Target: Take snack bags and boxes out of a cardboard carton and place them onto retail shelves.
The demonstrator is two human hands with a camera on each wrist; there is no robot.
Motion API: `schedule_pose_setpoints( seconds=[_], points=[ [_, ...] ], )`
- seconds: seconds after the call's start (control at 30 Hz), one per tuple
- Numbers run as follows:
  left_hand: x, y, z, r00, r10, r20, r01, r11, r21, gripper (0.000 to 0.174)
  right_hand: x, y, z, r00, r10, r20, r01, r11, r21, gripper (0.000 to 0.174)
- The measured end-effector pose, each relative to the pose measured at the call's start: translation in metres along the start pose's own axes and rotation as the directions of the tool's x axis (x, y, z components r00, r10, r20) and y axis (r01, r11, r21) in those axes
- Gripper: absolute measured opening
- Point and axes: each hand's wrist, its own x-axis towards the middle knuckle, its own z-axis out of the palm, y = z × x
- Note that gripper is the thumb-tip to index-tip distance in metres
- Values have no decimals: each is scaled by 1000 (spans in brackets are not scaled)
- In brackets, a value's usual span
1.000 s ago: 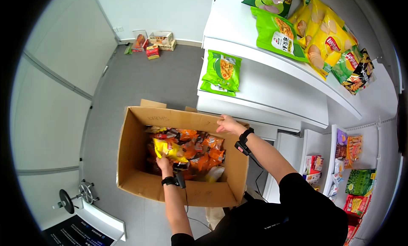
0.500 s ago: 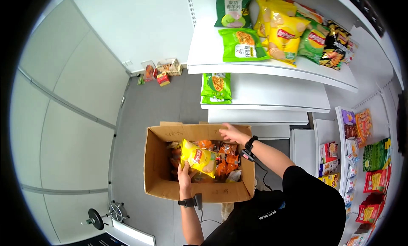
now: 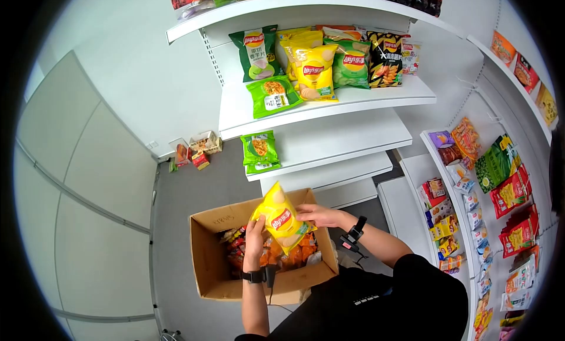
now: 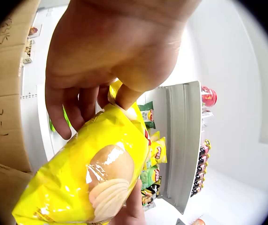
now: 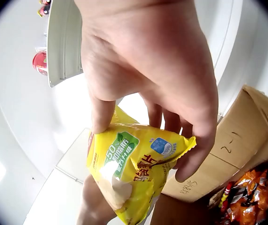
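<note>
A yellow Lay's potato chip bag (image 3: 281,218) is held up over the open cardboard box (image 3: 206,254), its printed front facing up. My left hand (image 3: 253,242) grips the bag's left side, and in the left wrist view the thumb and fingers pinch a top corner. On the opposite side my right hand (image 3: 322,215) holds the bag; the right wrist view has the thumb on its front and the fingers behind. Inside the box lie several orange and red snack packets (image 5: 253,199), partly hidden behind the bag and my left hand.
Ahead stands a white shelf (image 3: 359,97) bearing yellow, green and black chip bags. Green snack bags (image 3: 259,149) lie on the tier below. Another stocked shelf unit (image 3: 465,208) runs along the right. Small boxes (image 3: 203,143) sit on the floor by the wall.
The yellow chip bag has come up out of the box in my left hand. My right hand has left the box's edge and taken hold of the bag. The head view has tilted up.
</note>
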Motion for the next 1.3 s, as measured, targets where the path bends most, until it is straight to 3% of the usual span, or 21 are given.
schedule_pose_setpoints(
  seconds=[0.1, 0.27, 0.47, 0.57, 0.67, 0.77, 1.0, 1.13, 1.23, 1.27, 1.3],
  points=[
    [0, 15, 25, 999, 45, 24, -48, 991, 129, 33, -14, 0, 1, 992, -128, 10, 128, 991, -25, 65],
    [15, 33, 58, 991, 69, 110, -86, 983, 163, 32, -16, -4, -12, 951, -308, -42, 306, 951, -45, 74],
    [33, 47, 93, 987, 58, 153, -86, 979, 184, 36, -29, -26, -37, 932, -354, -82, 355, 935, 5, 67],
    [41, 57, 108, 980, 81, 183, -120, 969, 214, 31, -31, -35, -48, 921, -373, -111, 377, 926, 18, 63],
    [64, 67, 104, 971, 9, 238, -86, 945, 314, 21, -31, -40, -63, 904, -400, -148, 409, 912, 31, 62],
    [81, 86, 111, 980, 71, 185, -151, 873, 465, 16, -34, -41, -79, 891, -406, -203, 427, 901, 71, 62],
    [118, 125, 116, 969, 244, 31, -227, 840, 492, 16, -51, -41, -106, 870, -390, -301, 434, 895, 97, 59],
    [141, 138, 118, 892, 444, -86, -324, 760, 564, 23, -59, -40, -115, 864, -385, -326, 442, 889, 121, 58],
    [157, 152, 123, 851, 517, -89, -337, 669, 662, 30, -67, -41, -117, 867, -359, -345, 430, 890, 154, 57],
    [162, 154, 126, 820, 566, -86, -361, 628, 689, 41, -69, -40, -117, 870, -346, -350, 422, 891, 167, 57],
    [174, 157, 124, 789, 612, -45, -375, 540, 754, 43, -69, -37, -120, 868, -355, -346, 432, 884, 177, 57]
  ],
)
